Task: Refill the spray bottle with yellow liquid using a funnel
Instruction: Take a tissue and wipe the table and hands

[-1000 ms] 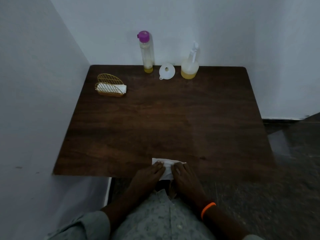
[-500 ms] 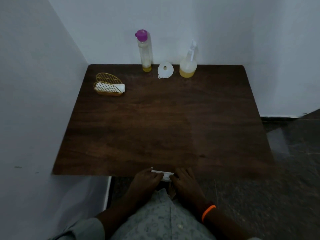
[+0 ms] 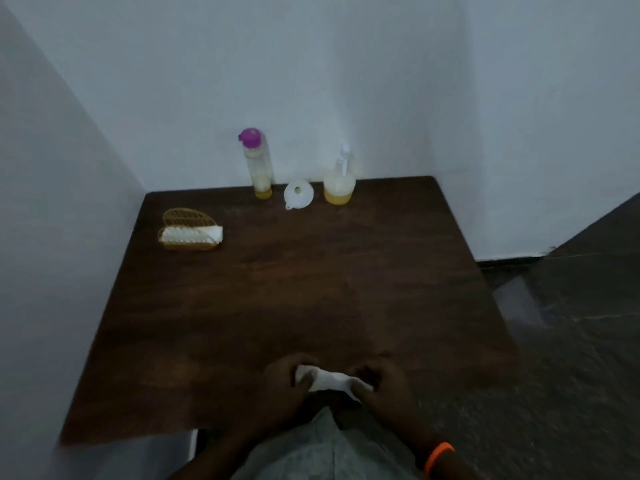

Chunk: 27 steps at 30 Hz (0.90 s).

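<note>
A clear spray bottle with a white trigger head stands at the table's far edge, with yellow liquid low in it. To its left lies a white funnel on its side. Further left stands a tall clear bottle with a purple cap and a little yellow liquid at the bottom. My left hand and my right hand are over the table's near edge, far from the bottles. Together they grip a crumpled white tissue between them.
A gold wire holder with white napkins sits at the table's far left. The dark wooden table fills a corner, with white walls to the left and behind. Dark floor lies to the right. An orange band circles my right wrist.
The tissue lay flat at the table's near edge under my fingers; now both hands hold it bunched up. The view has tilted upward, so the table appears lower in the frame.
</note>
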### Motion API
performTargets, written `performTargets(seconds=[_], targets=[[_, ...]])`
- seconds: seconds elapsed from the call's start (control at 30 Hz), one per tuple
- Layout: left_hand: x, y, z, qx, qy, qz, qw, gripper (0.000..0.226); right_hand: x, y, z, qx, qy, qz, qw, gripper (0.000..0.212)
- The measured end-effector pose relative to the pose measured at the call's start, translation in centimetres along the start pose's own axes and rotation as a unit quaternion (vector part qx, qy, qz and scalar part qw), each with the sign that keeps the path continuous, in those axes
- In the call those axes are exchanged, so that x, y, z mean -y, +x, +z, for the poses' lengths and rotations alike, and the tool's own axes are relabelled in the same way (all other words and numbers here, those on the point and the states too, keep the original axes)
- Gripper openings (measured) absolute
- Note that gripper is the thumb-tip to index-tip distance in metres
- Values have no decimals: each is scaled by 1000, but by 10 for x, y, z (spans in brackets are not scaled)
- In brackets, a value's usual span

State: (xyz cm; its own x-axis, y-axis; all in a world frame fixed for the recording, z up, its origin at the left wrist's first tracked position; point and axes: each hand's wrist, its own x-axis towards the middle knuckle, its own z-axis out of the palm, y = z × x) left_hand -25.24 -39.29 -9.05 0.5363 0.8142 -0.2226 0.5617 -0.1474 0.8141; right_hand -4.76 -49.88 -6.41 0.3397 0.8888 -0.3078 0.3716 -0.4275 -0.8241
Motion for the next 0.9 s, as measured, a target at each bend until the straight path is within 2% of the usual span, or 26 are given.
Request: performTargets(seconds=[0.1, 0.17, 0.27, 0.4, 0.53, 0.7, 0.9], targets=[[-26, 41, -1, 28, -67, -15, 997, 22, 8, 15, -30, -61, 86, 55, 993, 13], [-51, 66, 4, 61, -80, -6, 995, 16, 5, 23, -52, -89, 121, 91, 984, 10], [-89, 101, 15, 86, -101, -6, 991, 19, -4, 30, -86, -134, 162, 127, 969, 12], [-143, 154, 49, 122, -103, -35, 987, 18, -20, 48, -138, -188, 216, 165, 944, 13], [-189, 217, 103, 134, -23, 3, 991, 16, -47, 77, -203, -242, 238, 174, 924, 12], [-244, 298, 187, 137, 16, 14, 990, 16, -106, 133, -295, -287, 255, 173, 907, 14], [-291, 404, 280, 162, 96, 75, 979, 12, -191, 213, -371, -286, 240, 212, 903, 12]])
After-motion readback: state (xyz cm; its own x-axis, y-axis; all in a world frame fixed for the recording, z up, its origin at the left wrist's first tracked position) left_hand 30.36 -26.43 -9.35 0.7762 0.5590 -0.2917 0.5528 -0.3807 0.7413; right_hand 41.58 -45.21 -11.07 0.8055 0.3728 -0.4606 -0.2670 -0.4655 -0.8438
